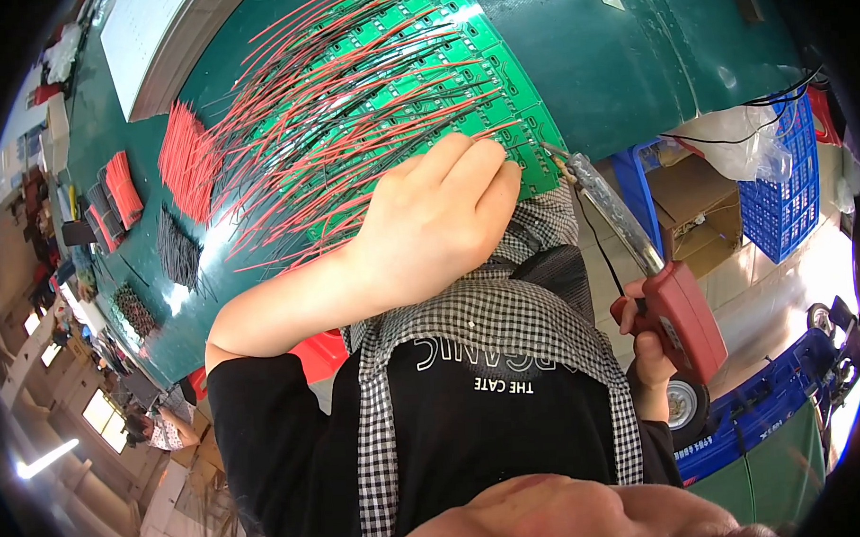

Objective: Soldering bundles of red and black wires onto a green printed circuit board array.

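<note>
Right hand (652,341) is gripping the red soldering gun (683,316) by its handle, angling the tip to the near corner of the green circuit board panel (530,161). Left hand (438,226) is resting curled on that board edge, pinching something I cannot make out, likely steadying a red wire (349,110) at the joint. Spare wire bundles (184,154) are lying farther left on the green bench (631,63), within reach.

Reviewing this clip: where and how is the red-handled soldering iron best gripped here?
By the red handle, away from the tip. The long metal barrel runs up-left to a tip at the edge of the green circuit board panel, so that end is likely hot. The right hand already wraps the handle from its lower left side, which looks sound. The left hand rests on the panel.
</note>
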Demonstrator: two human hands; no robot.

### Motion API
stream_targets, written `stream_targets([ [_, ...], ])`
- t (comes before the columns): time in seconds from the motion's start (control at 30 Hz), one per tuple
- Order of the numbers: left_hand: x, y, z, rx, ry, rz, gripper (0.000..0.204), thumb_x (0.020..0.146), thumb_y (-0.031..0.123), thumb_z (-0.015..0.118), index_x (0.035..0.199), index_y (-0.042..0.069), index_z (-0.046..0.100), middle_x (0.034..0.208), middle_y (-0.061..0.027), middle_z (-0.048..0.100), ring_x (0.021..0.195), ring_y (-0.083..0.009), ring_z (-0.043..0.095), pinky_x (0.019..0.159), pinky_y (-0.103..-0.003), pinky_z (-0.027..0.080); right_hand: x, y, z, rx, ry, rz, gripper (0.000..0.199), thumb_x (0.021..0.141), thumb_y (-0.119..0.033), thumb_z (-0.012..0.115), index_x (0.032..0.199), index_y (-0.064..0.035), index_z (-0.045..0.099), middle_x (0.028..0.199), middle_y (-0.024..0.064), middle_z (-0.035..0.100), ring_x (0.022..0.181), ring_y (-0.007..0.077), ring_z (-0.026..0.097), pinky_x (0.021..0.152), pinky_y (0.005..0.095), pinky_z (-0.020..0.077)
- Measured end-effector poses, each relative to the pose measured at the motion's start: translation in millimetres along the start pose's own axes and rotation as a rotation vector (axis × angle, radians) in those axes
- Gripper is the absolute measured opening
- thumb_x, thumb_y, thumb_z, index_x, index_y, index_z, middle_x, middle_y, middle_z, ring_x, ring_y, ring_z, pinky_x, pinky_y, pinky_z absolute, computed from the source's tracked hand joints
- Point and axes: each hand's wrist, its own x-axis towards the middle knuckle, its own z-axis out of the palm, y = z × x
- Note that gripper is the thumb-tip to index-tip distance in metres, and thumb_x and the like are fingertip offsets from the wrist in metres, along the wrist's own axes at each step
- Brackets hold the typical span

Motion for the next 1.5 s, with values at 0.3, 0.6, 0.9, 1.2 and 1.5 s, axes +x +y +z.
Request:
stream_targets([
  [0.3,8,0,7,0.044,0.057,0.042,0.026,0.065,0.000,0.068,0.091,-0.001,0.065,0.081,-0.0064,0.056,0.066,-0.0196,0.057,0.052,-0.029,0.047,-4,19,-17,-0.060,-0.077,-0.083,0.075,0.073,-0.038,0.080,0.124,0.0073,0.049,0.083,0.0108,0.065,0.064,0.0141,0.060,0.061,0.0248,0.0471],
  [0.6,8,-1,9,0.070,0.047,0.052,0.024,0.066,0.000,0.069,0.090,-0.001,0.065,0.080,-0.0067,0.056,0.066,-0.0195,0.057,0.052,-0.029,0.047,-11,35,-37,-0.545,-0.102,-0.304,0.065,0.075,-0.030,0.078,0.123,0.0045,0.052,0.089,0.0156,0.068,0.071,0.0229,0.067,0.064,0.0308,0.0517],
  [0.9,7,1,7,0.078,0.031,0.049,0.023,0.066,0.001,0.069,0.089,-0.002,0.065,0.082,-0.0074,0.056,0.067,-0.0198,0.058,0.053,-0.029,0.048,-5,24,-24,-0.414,-0.082,-0.302,0.069,0.076,-0.033,0.079,0.125,0.0049,0.050,0.087,0.0131,0.067,0.069,0.0211,0.066,0.063,0.0299,0.0507],
  [1.2,7,2,7,0.087,0.016,0.051,0.025,0.065,0.001,0.067,0.090,-0.002,0.065,0.082,-0.0074,0.056,0.067,-0.0198,0.057,0.053,-0.029,0.048,-9,26,-24,-0.129,-0.095,-0.146,0.078,0.075,-0.033,0.080,0.134,0.0022,0.043,0.085,0.0125,0.065,0.066,0.0175,0.062,0.063,0.0285,0.0505],
  [1.5,5,-1,0,0.101,-0.022,0.048,0.026,0.067,0.003,0.065,0.093,-0.002,0.065,0.083,-0.0075,0.055,0.069,-0.0200,0.058,0.055,-0.029,0.048,-4,28,-21,-0.180,-0.118,-0.185,0.075,0.076,-0.032,0.080,0.130,0.0045,0.044,0.084,0.0123,0.064,0.069,0.0174,0.062,0.068,0.0301,0.0499],
])
